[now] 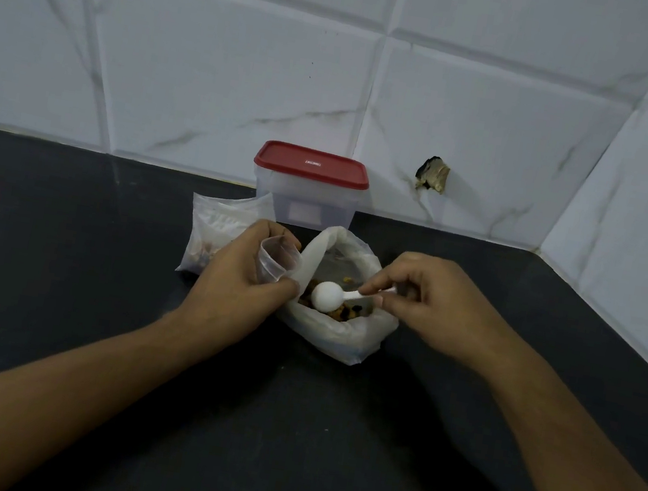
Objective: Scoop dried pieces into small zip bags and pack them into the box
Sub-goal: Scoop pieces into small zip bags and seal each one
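Lying at the centre of the frame, the dried pieces (341, 314) sit in the bottom of a large white plastic bag (342, 334) whose mouth is spread open toward the camera. The bowl of a white plastic spoon (326, 296) is positioned over the pieces at the left side of that mouth; whether the bowl carries any pieces cannot be told.

The right hand (431, 303), right of centre, pinches the spoon handle between thumb and fingertips, with the other fingers curled. The left hand (238, 274), left of centre, grips a small clear zip bag (276, 259) between thumb and curled fingers. The mouth of the small bag is held open and faces upward. This bag sits just beside the raised left flap of the large bag and appears to touch it.

A second plastic bag (220, 225) lies on the countertop behind the left hand, partly hidden by it. A few brown pieces show in its lower left corner.

The box (305, 204), translucent, stands above centre, just behind both bags. Its red lid (311, 163) is fitted on. The box is set against the wall.

The countertop (61, 248) is black. The wall (215, 61) is clad in white marble-pattern tiles, and a broken hole (433, 175) shows in one tile to the right of the box. Both forearms enter from the bottom edge.
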`<state>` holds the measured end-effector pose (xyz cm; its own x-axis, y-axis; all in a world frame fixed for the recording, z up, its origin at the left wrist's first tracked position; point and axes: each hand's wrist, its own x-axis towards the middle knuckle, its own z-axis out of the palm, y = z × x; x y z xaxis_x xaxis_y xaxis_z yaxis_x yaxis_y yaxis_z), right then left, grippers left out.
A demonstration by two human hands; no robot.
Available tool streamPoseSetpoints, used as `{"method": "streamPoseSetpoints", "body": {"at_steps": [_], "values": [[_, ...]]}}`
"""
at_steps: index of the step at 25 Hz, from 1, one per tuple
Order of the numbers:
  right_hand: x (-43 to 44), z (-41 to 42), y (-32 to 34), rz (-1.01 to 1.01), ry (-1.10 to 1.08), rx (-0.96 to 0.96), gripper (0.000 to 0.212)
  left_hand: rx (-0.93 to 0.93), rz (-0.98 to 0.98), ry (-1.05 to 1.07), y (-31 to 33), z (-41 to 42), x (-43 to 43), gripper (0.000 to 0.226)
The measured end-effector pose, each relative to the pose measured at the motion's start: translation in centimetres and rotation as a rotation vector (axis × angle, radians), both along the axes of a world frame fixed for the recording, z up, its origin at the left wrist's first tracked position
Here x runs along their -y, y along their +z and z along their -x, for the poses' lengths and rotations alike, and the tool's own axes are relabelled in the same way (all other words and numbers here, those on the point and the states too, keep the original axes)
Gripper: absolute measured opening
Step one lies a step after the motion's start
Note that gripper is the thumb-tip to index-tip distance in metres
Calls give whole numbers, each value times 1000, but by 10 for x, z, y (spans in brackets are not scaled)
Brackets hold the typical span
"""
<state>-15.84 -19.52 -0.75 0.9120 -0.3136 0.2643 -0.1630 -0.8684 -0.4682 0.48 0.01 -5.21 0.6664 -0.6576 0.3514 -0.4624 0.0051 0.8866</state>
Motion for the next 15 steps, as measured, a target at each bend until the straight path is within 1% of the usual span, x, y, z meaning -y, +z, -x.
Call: {"method": "streamPoseSetpoints", "body": {"at_steps": [2, 5, 10, 13, 15], "values": [[9, 5, 4, 25, -60, 13, 15, -6, -2, -6, 0, 1, -1, 39], [16, 10, 6, -20, -97, -4, 13, -7, -8, -5, 1, 1, -2, 38], [12, 4, 1, -266, -49, 54, 14, -20, 1, -6, 1, 2, -1, 39], [8, 0, -1, -388, -79, 69, 16, -14, 4, -8, 1, 1, -1, 39], [4, -1, -3, -525, -119, 72, 17, -11, -3, -10, 0, 1, -1, 39]]}}
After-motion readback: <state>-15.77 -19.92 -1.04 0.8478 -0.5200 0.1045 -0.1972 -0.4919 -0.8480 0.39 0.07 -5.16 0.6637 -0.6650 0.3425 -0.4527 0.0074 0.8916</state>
